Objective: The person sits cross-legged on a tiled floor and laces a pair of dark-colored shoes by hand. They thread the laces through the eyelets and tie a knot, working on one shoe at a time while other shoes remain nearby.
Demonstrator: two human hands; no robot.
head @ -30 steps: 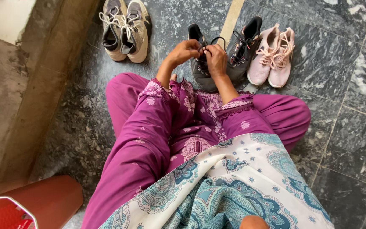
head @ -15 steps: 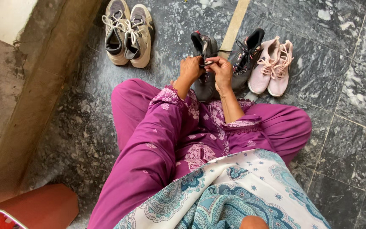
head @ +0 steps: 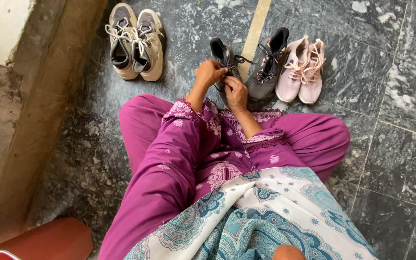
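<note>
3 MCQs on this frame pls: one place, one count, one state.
1. Where are the beige shoes?
A. Far left, by the concrete step
B. Between the dark and pink pairs
C. On the person's lap

2. How many pairs of shoes lie on the floor?
A. Two
B. Three
C. Five

3. What are the left hand and right hand doing?
A. Resting on the knees
B. Holding a pink shoe
C. Both gripping the lace of the dark grey shoe

Answers: 1 A, they sit apart beside the step. 2 B, beige, dark grey and pink shoes. 3 C, fingers pinch black lace over that shoe.
</note>
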